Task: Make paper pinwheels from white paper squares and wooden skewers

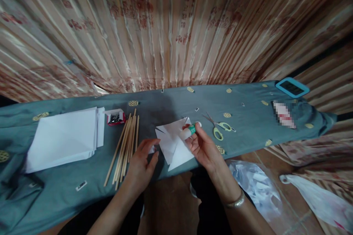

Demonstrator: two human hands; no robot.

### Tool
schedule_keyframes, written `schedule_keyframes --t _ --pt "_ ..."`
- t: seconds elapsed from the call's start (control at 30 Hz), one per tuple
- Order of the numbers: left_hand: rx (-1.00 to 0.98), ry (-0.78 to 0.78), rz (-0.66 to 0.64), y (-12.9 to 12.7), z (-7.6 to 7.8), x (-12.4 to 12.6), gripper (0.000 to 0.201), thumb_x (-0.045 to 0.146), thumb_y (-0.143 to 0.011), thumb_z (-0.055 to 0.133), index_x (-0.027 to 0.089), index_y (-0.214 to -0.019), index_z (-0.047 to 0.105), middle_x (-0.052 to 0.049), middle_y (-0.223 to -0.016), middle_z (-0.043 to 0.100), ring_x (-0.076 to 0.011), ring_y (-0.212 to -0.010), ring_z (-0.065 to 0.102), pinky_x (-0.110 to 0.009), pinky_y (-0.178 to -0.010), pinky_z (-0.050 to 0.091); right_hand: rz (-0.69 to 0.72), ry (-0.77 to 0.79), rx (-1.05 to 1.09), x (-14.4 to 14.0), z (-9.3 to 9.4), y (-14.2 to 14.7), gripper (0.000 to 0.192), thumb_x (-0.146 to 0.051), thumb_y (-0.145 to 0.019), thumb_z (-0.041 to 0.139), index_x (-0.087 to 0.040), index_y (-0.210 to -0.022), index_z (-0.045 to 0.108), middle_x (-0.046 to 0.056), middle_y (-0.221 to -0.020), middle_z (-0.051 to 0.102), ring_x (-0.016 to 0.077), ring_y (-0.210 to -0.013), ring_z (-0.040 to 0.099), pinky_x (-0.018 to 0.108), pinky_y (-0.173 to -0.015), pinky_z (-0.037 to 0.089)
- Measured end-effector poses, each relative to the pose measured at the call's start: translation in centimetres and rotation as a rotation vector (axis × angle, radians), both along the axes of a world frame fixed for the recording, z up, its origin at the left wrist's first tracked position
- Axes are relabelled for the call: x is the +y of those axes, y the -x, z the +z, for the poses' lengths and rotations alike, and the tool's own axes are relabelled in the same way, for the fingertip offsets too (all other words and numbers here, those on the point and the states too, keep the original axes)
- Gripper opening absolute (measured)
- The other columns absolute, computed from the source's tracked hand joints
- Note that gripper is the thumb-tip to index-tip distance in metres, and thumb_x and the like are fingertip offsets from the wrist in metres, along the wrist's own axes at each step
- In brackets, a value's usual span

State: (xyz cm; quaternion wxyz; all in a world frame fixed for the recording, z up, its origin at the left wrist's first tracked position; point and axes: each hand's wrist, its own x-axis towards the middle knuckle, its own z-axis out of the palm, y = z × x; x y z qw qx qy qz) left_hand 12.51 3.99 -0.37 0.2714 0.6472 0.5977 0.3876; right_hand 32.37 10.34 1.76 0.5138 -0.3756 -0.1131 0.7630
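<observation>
My right hand [204, 147] is closed around a glue stick [190, 130] with a green label and whitish ends, held tilted just above a folded white paper [172, 145]. The paper has slits at its corners and lies near the table's front edge. My left hand [145, 158] is beside the paper's left side, thumb and fingers apart. A small white patch shows between those fingers; I cannot make out what it is. Green-handled scissors [217, 126] lie with blades parted to the right of the glue stick.
Wooden sticks [125, 147] lie left of my left hand, near a small red box [116, 117] of dark pieces. A stack of white paper [62, 137] is farther left. A blue-framed device [292, 87] sits at far right. Plastic bags [256, 183] lie below the table.
</observation>
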Motion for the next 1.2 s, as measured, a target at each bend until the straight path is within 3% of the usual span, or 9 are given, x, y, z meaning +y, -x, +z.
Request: schedule_keyframes --t 0.13,0.23,0.43,0.57,0.7,1.1,1.2 --pt "0.258 -0.174 -0.072 -0.1 -2.0 -0.2 0.033 0.011 -0.089 0.044 0.017 -0.114 0.064 -0.012 -0.111 0.066 -0.0232 -0.104 0.062 -0.042 -0.091 0.054 -0.038 -0.047 -0.131 0.3 -0.1 -0.8 0.022 -0.034 -0.071 0.084 -0.019 -0.081 0.071 0.001 -0.082 0.078 0.0118 -0.071 0.072 0.021 -0.07 0.06" --pt "0.355 -0.213 -0.102 -0.4 -2.7 -0.3 0.035 0.007 -0.089 0.042 0.013 -0.117 0.062 -0.013 -0.114 0.065 -0.0246 -0.105 0.059 -0.043 -0.092 0.054 -0.045 -0.081 -0.218 0.4 0.1 -1.4 0.024 -0.028 -0.065 0.087 -0.018 -0.081 0.072 0.002 -0.084 0.078 0.0125 -0.073 0.071 0.022 -0.072 0.06" --pt "0.411 -0.223 -0.081 -0.7 -1.0 -0.5 0.03 0.017 -0.094 0.045 0.011 -0.12 0.059 -0.015 -0.121 0.062 -0.0276 -0.111 0.055 -0.048 -0.095 0.05 -0.068 -0.194 -0.45 0.2 0.0 -1.5 0.03 -0.03 -0.061 0.088 -0.019 -0.083 0.07 0.0 -0.082 0.076 0.0133 -0.074 0.069 0.025 -0.069 0.058" --pt "0.395 -0.253 -0.212 -2.4 -0.2 -0.2 0.031 0.02 -0.097 0.043 0.017 -0.12 0.063 -0.013 -0.128 0.062 -0.029 -0.122 0.051 -0.053 -0.102 0.043 -0.024 -0.348 -0.656 -0.1 -0.8 -1.2 0.031 -0.035 -0.065 0.085 -0.021 -0.086 0.068 -0.001 -0.078 0.073 0.015 -0.071 0.066 0.03 -0.072 0.055" --pt "0.447 -0.2 -0.259 -4.0 -0.5 0.0 0.03 0.028 -0.094 0.054 0.022 -0.121 0.065 -0.014 -0.138 0.059 -0.034 -0.136 0.043 -0.061 -0.107 0.035 0.072 -0.471 -0.844 -0.4 -1.4 -1.1 0.023 -0.034 -0.075 0.078 -0.023 -0.091 0.067 0.001 -0.089 0.073 0.0168 -0.081 0.066 0.032 -0.08 0.053" --pt "0.508 -0.16 -0.248 -3.8 -1.1 0.3 0.025 0.031 -0.091 0.061 0.018 -0.11 0.069 -0.013 -0.129 0.066 -0.0359 -0.13 0.051 -0.064 -0.106 0.036 0.217 -0.561 -1.047 -1.1 -1.6 -0.9 0.021 -0.031 -0.084 0.069 -0.024 -0.103 0.062 0.003 -0.102 0.07 0.0181 -0.092 0.068 0.034 -0.088 0.054" --pt "0.505 -0.152 -0.245 -3.9 -1.2 0.3 0.024 0.03 -0.091 0.061 0.019 -0.111 0.069 -0.013 -0.13 0.065 -0.0351 -0.13 0.051 -0.063 -0.106 0.036 0.279 -0.608 -1.184 -1.3 -1.3 -0.9 0.022 -0.033 -0.086 0.066 -0.024 -0.105 0.061 0.004 -0.102 0.071 0.02 -0.093 0.069 0.035 -0.087 0.053"
